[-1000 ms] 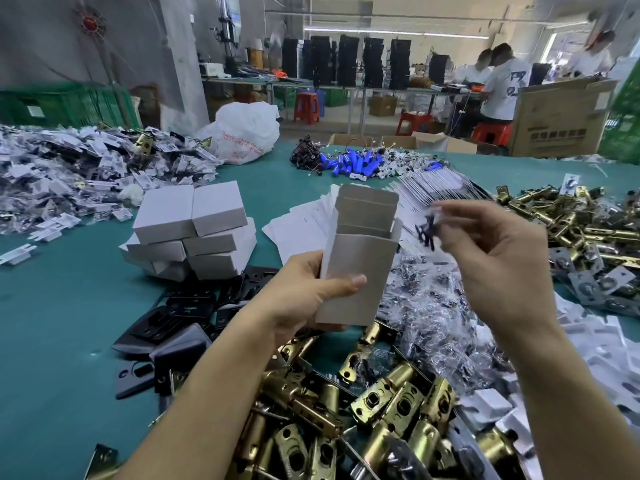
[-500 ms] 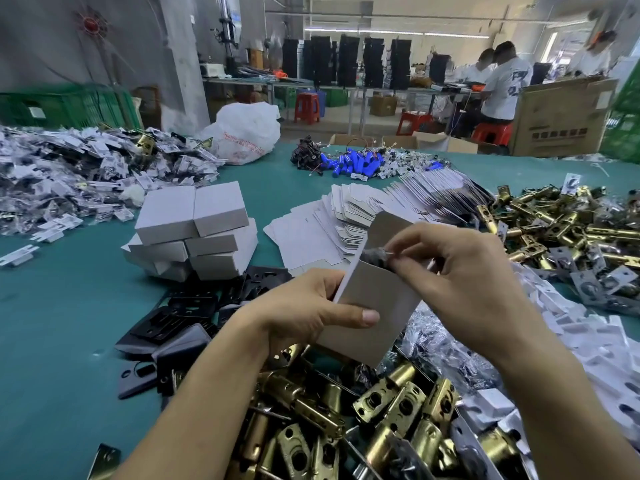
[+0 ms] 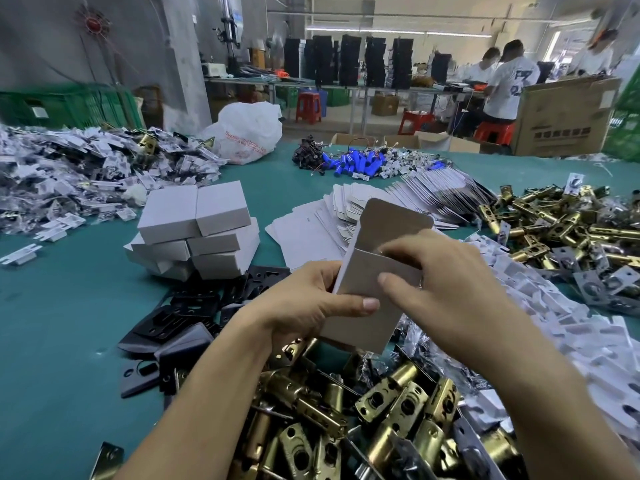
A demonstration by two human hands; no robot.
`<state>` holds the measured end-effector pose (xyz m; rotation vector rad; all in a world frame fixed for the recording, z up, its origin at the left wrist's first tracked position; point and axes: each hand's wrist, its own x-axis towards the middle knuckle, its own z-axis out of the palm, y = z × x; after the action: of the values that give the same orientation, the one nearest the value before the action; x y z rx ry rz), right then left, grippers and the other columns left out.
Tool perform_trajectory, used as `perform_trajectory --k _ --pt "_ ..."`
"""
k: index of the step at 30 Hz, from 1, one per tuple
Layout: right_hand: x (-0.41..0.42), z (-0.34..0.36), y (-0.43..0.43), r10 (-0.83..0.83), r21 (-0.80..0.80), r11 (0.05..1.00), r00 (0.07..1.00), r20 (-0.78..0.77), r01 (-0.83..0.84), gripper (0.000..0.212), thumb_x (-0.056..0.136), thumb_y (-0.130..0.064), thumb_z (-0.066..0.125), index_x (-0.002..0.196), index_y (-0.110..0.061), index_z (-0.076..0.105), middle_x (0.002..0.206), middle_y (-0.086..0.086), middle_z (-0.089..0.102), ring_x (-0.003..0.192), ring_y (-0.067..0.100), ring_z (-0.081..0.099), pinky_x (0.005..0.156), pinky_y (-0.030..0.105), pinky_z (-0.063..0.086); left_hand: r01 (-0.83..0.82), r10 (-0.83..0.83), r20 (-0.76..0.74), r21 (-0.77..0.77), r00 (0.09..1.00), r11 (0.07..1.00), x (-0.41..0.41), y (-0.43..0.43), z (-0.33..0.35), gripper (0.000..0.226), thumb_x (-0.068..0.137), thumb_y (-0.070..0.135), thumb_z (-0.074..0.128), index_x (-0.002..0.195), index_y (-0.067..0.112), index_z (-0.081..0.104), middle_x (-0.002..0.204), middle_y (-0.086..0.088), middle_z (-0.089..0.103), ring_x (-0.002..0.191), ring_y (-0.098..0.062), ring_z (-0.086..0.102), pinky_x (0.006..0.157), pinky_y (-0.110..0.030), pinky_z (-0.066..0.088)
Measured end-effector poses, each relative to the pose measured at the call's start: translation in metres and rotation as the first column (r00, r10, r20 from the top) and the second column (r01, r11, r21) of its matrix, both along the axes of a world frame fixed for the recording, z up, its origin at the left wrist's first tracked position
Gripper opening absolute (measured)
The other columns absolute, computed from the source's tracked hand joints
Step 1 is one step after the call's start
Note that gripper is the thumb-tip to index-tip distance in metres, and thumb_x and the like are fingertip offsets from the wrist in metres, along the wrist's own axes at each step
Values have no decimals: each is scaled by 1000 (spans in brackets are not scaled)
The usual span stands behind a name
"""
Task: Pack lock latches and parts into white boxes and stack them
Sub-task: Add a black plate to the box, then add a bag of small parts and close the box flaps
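— What has changed with the box?

— A second ago the right hand held a small dark part up beside the open top. Half a second ago it was pushing that part into the mouth. Now the part is out of sight, probably inside. The left hand [image 3: 311, 303] has its grip clamped round the lower side of the white box [image 3: 374, 282], thumb across the front, and holds it tilted above the brass latches [image 3: 346, 410]. The right hand [image 3: 446, 282] pinches the front wall at the mouth, thumb on the face and fingers curled over the edge. The top flap stands open.

— And for the job?

— This box looks nearly filled, though its contents cannot be seen. What seems left is to tuck the flap in and add it to the stack of closed boxes [image 3: 197, 223] at the left.

— The table?

— It is a green table [image 3: 52, 323]. From the left there is a heap of bagged parts [image 3: 69, 168], then the stack with black plates [image 3: 194, 306] just in front of it. Flat box blanks [image 3: 311, 230] lie behind the hands, and white plastic pieces [image 3: 571, 334] and a second latch pile [image 3: 571, 223] are at the right.

— The room?

— It is a workshop. Green crates [image 3: 69, 102] stand far left, then a white sack [image 3: 247, 133] and blue cylinders [image 3: 353, 162] at the table's far edge. Beyond are red stools [image 3: 308, 107], and people in white shirts [image 3: 505, 84] beside a big carton [image 3: 564, 116].
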<state>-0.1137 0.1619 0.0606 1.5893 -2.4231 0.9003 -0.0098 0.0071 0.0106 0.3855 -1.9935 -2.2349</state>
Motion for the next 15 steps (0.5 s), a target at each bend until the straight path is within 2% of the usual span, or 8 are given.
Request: perform_trajectory --k 2,3,7,10,12,15 --pt "0 2 2 34 -142 990 999 41 -28 30 86 -21 69 111 -36 62 97 -15 66 88 5 59 76 29 49 11 -11 -5 9 1000 1000 1 -1 1 41 72 15 78 113 18 73 103 -12 76 90 -27 74 65 -37 62" --pt "1 2 2 49 -162 986 998 42 -42 30 85 -20 71 109 -37 62 94 -15 66 87 4 60 75 31 50 10 -10 -11 8 1000 1000 1 -1 2 43 72 15 78 114 16 72 103 -12 76 90 -27 74 67 -39 63" --pt "-2 0 1 43 -145 989 998 39 -37 21 84 -34 68 104 -41 69 97 -19 56 90 -5 53 75 27 45 -38 36 -27 -49 999 998 1 -2 0 44 70 16 79 113 14 71 105 -14 75 94 -31 72 81 -50 59" --pt "-4 -2 -1 -21 -59 998 999 38 23 28 81 -47 60 105 -38 70 94 -18 47 87 1 51 74 32 44 -45 41 -55 -72 998 996 -1 -3 -2 37 70 17 79 106 19 75 102 -9 76 92 -25 72 76 -39 61" --pt "-6 -2 0 -30 5 1000 999 -22 30 26 86 -41 60 107 -32 71 93 -16 49 86 8 51 75 34 42 -34 29 -67 -75 997 997 -1 -3 -2 35 71 17 80 105 21 75 102 -9 76 91 -23 73 70 -34 61" --pt "-8 -1 1 62 2 998 998 -30 -62 22 89 -27 65 109 -29 73 90 -14 62 86 10 55 73 31 40 -46 37 -98 -92 994 995 0 -5 -2 35 76 8 79 109 18 74 100 -7 76 87 -18 73 65 -29 59"
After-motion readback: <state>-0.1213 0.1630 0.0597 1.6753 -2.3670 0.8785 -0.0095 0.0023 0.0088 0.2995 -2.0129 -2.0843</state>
